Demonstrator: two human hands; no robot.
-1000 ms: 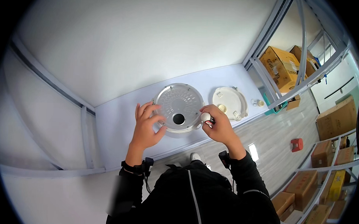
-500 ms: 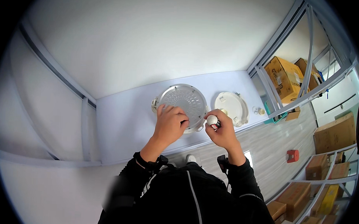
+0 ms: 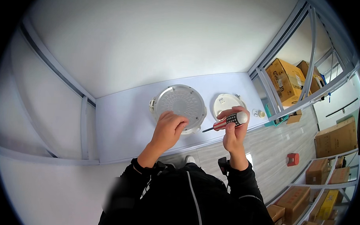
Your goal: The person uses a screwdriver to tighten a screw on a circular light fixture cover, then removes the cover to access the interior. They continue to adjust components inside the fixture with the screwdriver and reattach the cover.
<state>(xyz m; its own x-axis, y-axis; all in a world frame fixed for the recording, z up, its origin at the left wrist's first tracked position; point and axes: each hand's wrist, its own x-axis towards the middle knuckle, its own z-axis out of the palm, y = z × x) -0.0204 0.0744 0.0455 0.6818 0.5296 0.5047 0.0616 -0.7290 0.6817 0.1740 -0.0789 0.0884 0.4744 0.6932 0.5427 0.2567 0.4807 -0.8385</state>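
Observation:
A round lid (image 3: 182,100) with a silver, dimpled metal face and a white plastic rim lies on the white table in front of me. Over its near edge my left hand (image 3: 167,130) is closed, thumb and fingers drawn together; whatever they may hold is hidden. To the right, my right hand (image 3: 235,134) grips a screwdriver (image 3: 232,120) by its patterned red, white and dark handle with a white end. Its dark shaft points left toward the lid's near right edge, apart from it. Partly behind that hand sits a white round plastic cover (image 3: 222,102).
Two small round items, one a yellowish piece (image 3: 261,114), lie at the table's right end. Beside it stands a teal basket (image 3: 271,121). A metal frame (image 3: 283,110), cardboard boxes (image 3: 286,82) and a red stool (image 3: 293,159) are farther right.
My right hand has moved right, away from the lid, and the screwdriver has swung round so its shaft shows. My left hand has shifted slightly, staying by the lid's near edge.

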